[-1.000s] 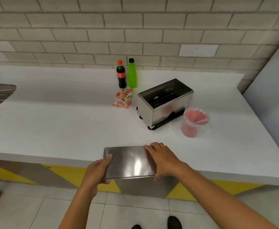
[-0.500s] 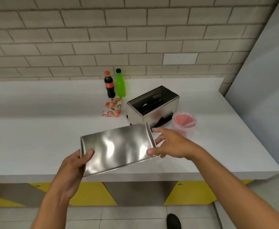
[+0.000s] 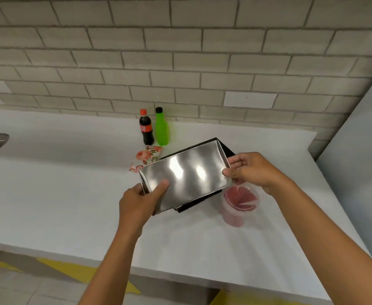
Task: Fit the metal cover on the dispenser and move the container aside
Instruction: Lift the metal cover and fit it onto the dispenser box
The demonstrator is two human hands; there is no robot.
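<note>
Cover-fitting step: left hand [image 3: 140, 200] pinches the near-left end of the metal cover [image 3: 185, 175], thumb on top, while the right hand [image 3: 250, 170] grips the far-right end with fingers curled on its edge, holding it tilted over the dispenser [image 3: 202, 202], which is mostly hidden beneath it. Next move, I'd judge, is squaring the cover's edges to the dispenser rim and lowering it evenly. The container [image 3: 239, 204] sits just under the right hand, tight clearance there; open counter [image 3: 70, 205] left of the left fingers, bottles [image 3: 154, 127] and packet [image 3: 146, 158] beyond the cover.
</note>
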